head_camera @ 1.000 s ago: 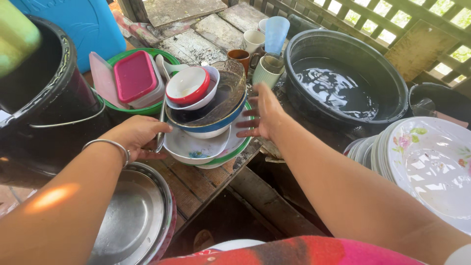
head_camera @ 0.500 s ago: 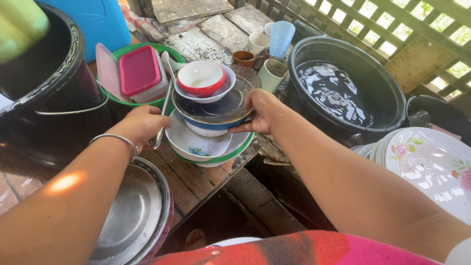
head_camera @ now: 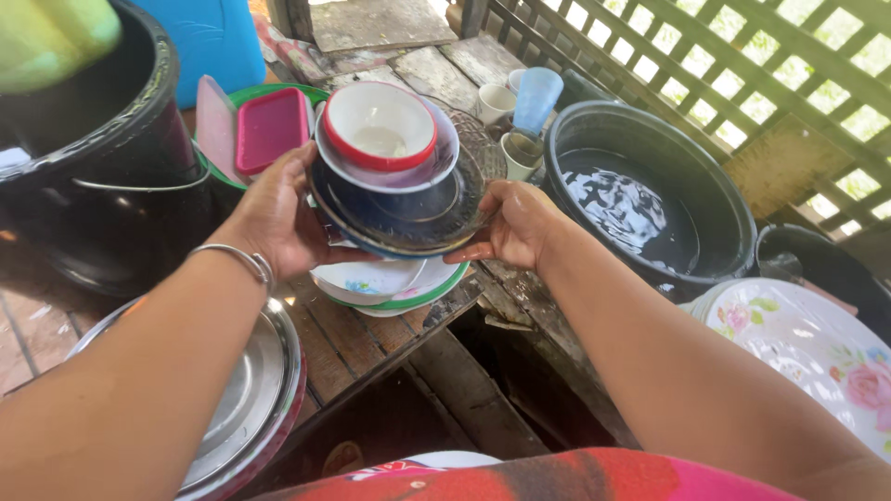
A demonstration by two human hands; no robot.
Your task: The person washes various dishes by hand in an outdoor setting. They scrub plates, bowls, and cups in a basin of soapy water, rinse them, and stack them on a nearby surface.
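Left hand (head_camera: 278,218) and right hand (head_camera: 515,227) clasped on opposite rims of stacked dark plates and red-rimmed white bowl (head_camera: 394,176), raised above white green-edged plates (head_camera: 390,283) on wooden slatted surface (head_camera: 353,339).

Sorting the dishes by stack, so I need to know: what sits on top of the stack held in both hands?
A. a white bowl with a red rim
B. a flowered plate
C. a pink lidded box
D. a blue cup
A: the white bowl with a red rim tops the stack of dishes that the left hand and right hand grip at its sides.
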